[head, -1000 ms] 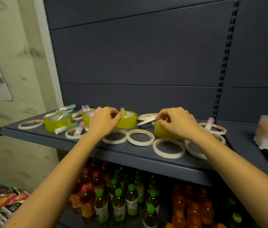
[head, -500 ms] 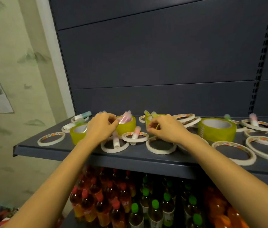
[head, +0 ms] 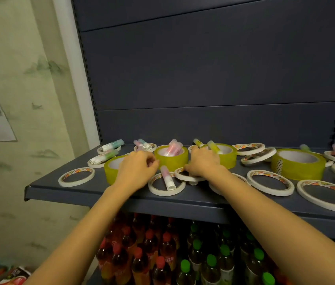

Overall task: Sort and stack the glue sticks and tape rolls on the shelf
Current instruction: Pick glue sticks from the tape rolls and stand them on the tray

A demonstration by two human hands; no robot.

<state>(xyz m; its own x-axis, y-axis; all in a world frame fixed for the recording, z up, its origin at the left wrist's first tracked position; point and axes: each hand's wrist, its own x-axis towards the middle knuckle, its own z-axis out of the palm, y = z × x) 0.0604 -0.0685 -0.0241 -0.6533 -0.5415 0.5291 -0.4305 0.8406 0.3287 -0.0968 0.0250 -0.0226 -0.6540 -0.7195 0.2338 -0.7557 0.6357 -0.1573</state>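
- A thin white tape ring (head: 76,177) lies flat near the front-left corner of the shelf (head: 100,195). Green-tinted glue sticks (head: 104,157) rest on other rings behind it.
- The left hand (head: 135,171) lies with curled fingers over a left yellow roll (head: 110,168); I cannot tell whether it grips anything.
- The centre yellow roll (head: 170,159) lies flat, with pink glue sticks (head: 172,148) leaning in its core.
- A pink-capped glue stick (head: 167,177) lies across a front white ring (head: 166,193) by the front edge.
- The right hand (head: 203,162) curls its fingers round the rim of a pinched white ring (head: 183,176).
- A rear yellow roll (head: 229,159) holds a yellow-green glue stick (head: 214,147).
- A large yellow roll (head: 298,164) lies toward the right edge among flat white rings.
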